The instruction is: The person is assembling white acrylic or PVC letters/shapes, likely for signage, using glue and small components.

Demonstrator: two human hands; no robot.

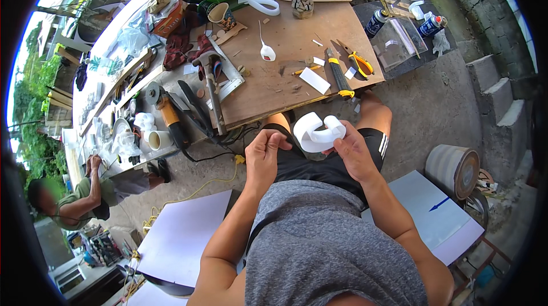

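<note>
Between my thumb and fingers, my right hand (pixel 355 156) grips a white curved piece (pixel 318 135), a band bent into an open curl, over my lap. Just left of it, my left hand (pixel 264 154) is closed with thumb against fingers; whether anything small is pinched there is hidden. Beyond the hands, at the near edge of the brown board (pixel 274 86), lie a cutter knife (pixel 339 75) with a yellow end and yellow-handled pliers (pixel 358 61). A white rectangular piece (pixel 314 80) and a pencil (pixel 306 70) rest beside the knife.
An angle grinder (pixel 169 115) and a hammer (pixel 211 92) lie on the table's left side. Spray cans (pixel 432 25) stand on a dark side surface at right. A person (pixel 80 197) works at far left. White panels (pixel 182 237) flank me.
</note>
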